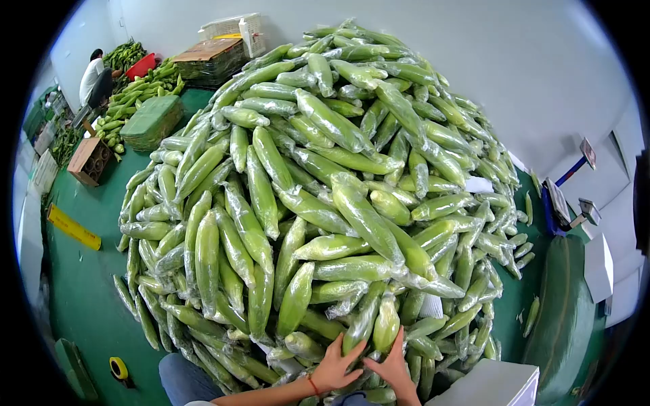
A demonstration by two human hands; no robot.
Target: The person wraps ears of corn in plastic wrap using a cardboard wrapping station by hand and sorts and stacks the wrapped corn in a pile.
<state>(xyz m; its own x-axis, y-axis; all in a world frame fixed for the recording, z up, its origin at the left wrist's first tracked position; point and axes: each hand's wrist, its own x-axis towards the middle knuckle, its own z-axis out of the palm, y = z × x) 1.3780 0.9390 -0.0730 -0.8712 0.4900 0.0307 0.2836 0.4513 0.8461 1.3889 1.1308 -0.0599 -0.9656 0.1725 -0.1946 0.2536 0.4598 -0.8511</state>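
A big heap of green-husked ears of corn [291, 196], many wrapped in clear plastic film, rises in front of me. At its near edge my left hand [333, 367] curls around the lower end of one wrapped ear [364, 319]. Close beside it, my right hand [394, 371] has its fingers along the lower end of a paler, shorter ear [386, 321]. My thumbs point toward each other below the two ears. Other wrapped ears surround both hands.
A white box [491, 384] stands at my right, near a long film-wrapped green bundle [556, 318]. Scales [558, 203] stand beyond it. Yellow tape [118, 369] lies at left on the green floor. At the back left, a person [95, 80] crouches by loose corn and a red basin [141, 65].
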